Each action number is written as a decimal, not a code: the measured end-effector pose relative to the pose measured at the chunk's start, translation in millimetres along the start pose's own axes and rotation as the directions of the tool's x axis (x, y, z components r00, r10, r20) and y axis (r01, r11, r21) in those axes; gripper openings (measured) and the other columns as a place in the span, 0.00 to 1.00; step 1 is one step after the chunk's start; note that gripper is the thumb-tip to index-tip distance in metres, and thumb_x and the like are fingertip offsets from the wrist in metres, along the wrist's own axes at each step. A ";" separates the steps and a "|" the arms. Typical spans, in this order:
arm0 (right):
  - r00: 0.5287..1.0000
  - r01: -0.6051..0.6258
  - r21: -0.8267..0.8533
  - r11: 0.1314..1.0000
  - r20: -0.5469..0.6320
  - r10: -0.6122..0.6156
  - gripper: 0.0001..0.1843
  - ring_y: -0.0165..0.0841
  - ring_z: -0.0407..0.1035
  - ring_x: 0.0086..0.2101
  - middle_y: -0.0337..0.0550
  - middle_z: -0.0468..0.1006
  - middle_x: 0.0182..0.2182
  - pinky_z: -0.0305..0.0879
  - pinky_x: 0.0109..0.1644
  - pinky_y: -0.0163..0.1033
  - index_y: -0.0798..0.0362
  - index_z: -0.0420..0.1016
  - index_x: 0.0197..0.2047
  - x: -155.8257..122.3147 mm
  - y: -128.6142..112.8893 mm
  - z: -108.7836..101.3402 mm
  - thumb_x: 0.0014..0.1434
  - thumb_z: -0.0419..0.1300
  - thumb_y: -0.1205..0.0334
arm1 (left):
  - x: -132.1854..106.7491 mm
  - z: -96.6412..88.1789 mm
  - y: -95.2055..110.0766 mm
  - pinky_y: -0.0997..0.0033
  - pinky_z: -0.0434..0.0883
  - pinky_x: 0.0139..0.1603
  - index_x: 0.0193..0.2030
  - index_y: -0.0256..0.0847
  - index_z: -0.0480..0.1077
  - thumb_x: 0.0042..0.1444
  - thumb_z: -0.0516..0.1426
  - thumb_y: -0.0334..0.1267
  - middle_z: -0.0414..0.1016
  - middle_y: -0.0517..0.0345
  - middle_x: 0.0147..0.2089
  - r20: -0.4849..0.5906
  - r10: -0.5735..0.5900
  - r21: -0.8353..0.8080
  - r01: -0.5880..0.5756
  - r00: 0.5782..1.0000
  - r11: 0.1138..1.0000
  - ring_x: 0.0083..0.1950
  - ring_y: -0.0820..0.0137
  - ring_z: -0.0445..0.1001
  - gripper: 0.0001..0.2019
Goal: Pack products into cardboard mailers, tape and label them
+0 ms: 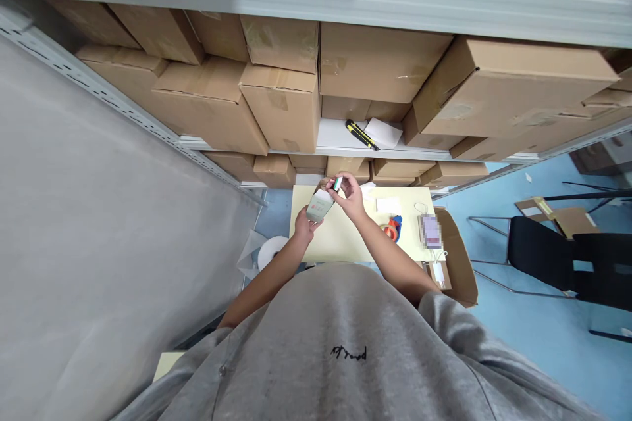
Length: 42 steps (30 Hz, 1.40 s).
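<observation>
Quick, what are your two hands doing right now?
Left hand: closed, holding a pale box.
Right hand: closed, pinching a small green-and-white thing.

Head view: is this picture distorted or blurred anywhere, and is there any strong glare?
In the head view, the steel shelf bows from wide-angle distortion, the light is even with no strong glare, and a pixelated patch blurs one item on the pale yellow table.
</observation>
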State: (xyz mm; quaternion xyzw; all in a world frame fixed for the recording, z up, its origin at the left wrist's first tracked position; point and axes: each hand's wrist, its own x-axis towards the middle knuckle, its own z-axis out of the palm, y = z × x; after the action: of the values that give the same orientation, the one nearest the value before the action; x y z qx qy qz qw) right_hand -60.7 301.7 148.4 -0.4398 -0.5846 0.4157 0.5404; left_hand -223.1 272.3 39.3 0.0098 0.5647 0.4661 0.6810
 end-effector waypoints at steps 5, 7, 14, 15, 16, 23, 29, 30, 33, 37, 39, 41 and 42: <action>0.998 0.053 -0.027 0.998 -0.028 -0.054 0.23 0.43 0.74 0.54 0.48 0.73 0.52 0.76 0.62 0.52 0.43 0.74 0.54 -3.5 -11.2 -4.1 0.60 0.71 0.47 | -2.1 2.4 -0.8 0.54 0.82 0.52 0.49 0.49 0.73 0.59 0.61 0.47 0.82 0.54 0.46 -0.026 -0.017 0.010 0.018 1.000 1.000 0.46 0.64 0.82 0.13; 0.999 0.047 -0.057 0.997 -0.023 -0.049 0.21 0.45 0.74 0.55 0.49 0.74 0.53 0.77 0.60 0.53 0.43 0.74 0.54 -4.1 -13.9 -6.0 0.60 0.70 0.49 | -2.9 3.7 -0.4 0.54 0.82 0.52 0.49 0.48 0.73 0.61 0.60 0.46 0.82 0.53 0.47 -0.039 -0.028 0.007 0.029 0.999 1.000 0.46 0.63 0.82 0.11; 0.998 0.044 -0.018 0.999 0.051 -0.043 0.25 0.44 0.76 0.52 0.46 0.80 0.48 0.73 0.62 0.55 0.43 0.70 0.58 -3.3 -10.3 -8.5 0.61 0.70 0.48 | -3.9 5.9 -0.9 0.57 0.83 0.51 0.46 0.46 0.73 0.65 0.56 0.43 0.82 0.53 0.47 -0.089 -0.035 0.014 0.036 0.995 0.999 0.47 0.64 0.82 0.08; 0.997 0.051 -0.039 0.998 0.063 -0.049 0.27 0.44 0.76 0.52 0.45 0.80 0.47 0.73 0.62 0.54 0.43 0.70 0.59 -2.8 -9.3 -8.8 0.60 0.71 0.48 | -3.5 5.7 -1.5 0.57 0.83 0.51 0.46 0.47 0.73 0.65 0.57 0.44 0.82 0.53 0.47 -0.088 -0.032 0.013 0.034 0.996 0.999 0.46 0.65 0.82 0.08; 0.996 0.059 -0.066 0.996 0.075 -0.054 0.28 0.44 0.76 0.51 0.45 0.80 0.47 0.73 0.62 0.54 0.43 0.70 0.60 -2.3 -8.5 -9.1 0.60 0.71 0.48 | -3.0 5.3 -2.2 0.57 0.83 0.51 0.47 0.47 0.73 0.65 0.57 0.44 0.82 0.54 0.46 -0.087 -0.031 0.015 0.032 0.996 0.999 0.46 0.65 0.82 0.08; 0.979 0.156 -0.294 0.943 0.170 -0.109 0.28 0.48 0.72 0.52 0.49 0.75 0.52 0.71 0.62 0.57 0.43 0.71 0.65 -0.3 -6.1 -10.5 0.63 0.67 0.52 | 1.2 0.8 -6.6 0.61 0.82 0.48 0.50 0.47 0.73 0.63 0.58 0.44 0.83 0.55 0.44 -0.094 -0.030 0.035 0.034 0.995 0.999 0.42 0.66 0.82 0.11; 0.949 0.243 -0.370 0.897 0.280 -0.141 0.29 0.48 0.67 0.58 0.51 0.69 0.56 0.67 0.67 0.56 0.43 0.73 0.66 0.9 -2.5 -11.7 0.66 0.66 0.44 | 1.9 0.8 -7.3 0.63 0.81 0.46 0.48 0.44 0.74 0.63 0.59 0.43 0.82 0.56 0.42 -0.102 -0.015 0.031 0.018 0.995 0.999 0.37 0.69 0.81 0.10; 0.946 0.254 -0.391 0.884 0.293 -0.142 0.29 0.48 0.67 0.59 0.51 0.69 0.56 0.66 0.67 0.57 0.43 0.73 0.67 1.3 -1.7 -11.8 0.67 0.65 0.43 | 1.6 1.5 -7.7 0.63 0.81 0.46 0.48 0.44 0.75 0.63 0.59 0.43 0.82 0.55 0.42 -0.104 -0.012 0.026 0.015 0.995 1.000 0.37 0.69 0.81 0.10; 0.926 0.312 -0.428 0.848 0.337 -0.171 0.29 0.48 0.65 0.60 0.52 0.69 0.57 0.65 0.67 0.58 0.42 0.72 0.70 2.8 0.9 -12.3 0.70 0.62 0.42 | 0.7 3.8 -8.8 0.62 0.81 0.46 0.49 0.43 0.75 0.63 0.61 0.43 0.82 0.54 0.42 -0.115 -0.019 0.013 0.021 0.993 1.000 0.37 0.68 0.81 0.11; 0.894 0.379 -0.428 0.820 0.398 -0.205 0.31 0.47 0.66 0.61 0.52 0.71 0.60 0.66 0.68 0.59 0.41 0.69 0.73 3.2 6.8 -14.8 0.72 0.59 0.42 | 0.3 5.7 -7.3 0.63 0.81 0.45 0.48 0.41 0.75 0.65 0.60 0.43 0.83 0.52 0.43 -0.123 -0.029 0.022 0.032 0.992 0.999 0.38 0.67 0.82 0.10; 0.885 0.381 -0.435 0.816 0.427 -0.186 0.33 0.47 0.66 0.62 0.53 0.72 0.61 0.66 0.68 0.58 0.42 0.66 0.75 2.1 10.8 -16.6 0.72 0.58 0.41 | -0.2 6.3 -5.9 0.64 0.80 0.44 0.48 0.41 0.76 0.65 0.60 0.43 0.83 0.52 0.43 -0.130 -0.027 0.039 0.032 0.991 0.999 0.38 0.67 0.82 0.10; 0.878 0.379 -0.454 0.807 0.451 -0.158 0.36 0.48 0.66 0.63 0.54 0.71 0.64 0.66 0.69 0.59 0.44 0.63 0.77 0.5 14.8 -18.5 0.72 0.58 0.39 | -1.5 7.4 -5.5 0.65 0.80 0.43 0.48 0.41 0.76 0.66 0.59 0.45 0.83 0.51 0.44 -0.135 -0.011 0.068 0.020 0.991 0.997 0.39 0.66 0.82 0.11; 0.876 0.377 -0.466 0.801 0.461 -0.144 0.38 0.49 0.65 0.64 0.55 0.70 0.65 0.65 0.69 0.59 0.45 0.62 0.77 -0.3 16.6 -19.2 0.71 0.58 0.39 | -2.2 8.1 -5.8 0.65 0.79 0.43 0.49 0.41 0.77 0.66 0.59 0.46 0.84 0.50 0.44 -0.130 -0.001 0.088 0.012 0.991 0.996 0.40 0.66 0.82 0.12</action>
State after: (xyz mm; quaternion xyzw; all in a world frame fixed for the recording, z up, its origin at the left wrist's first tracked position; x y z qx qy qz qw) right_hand -40.5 306.1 133.8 -0.3924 -0.8321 0.2344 0.3140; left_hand -212.9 271.8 40.7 0.0077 0.6279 0.4381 0.6432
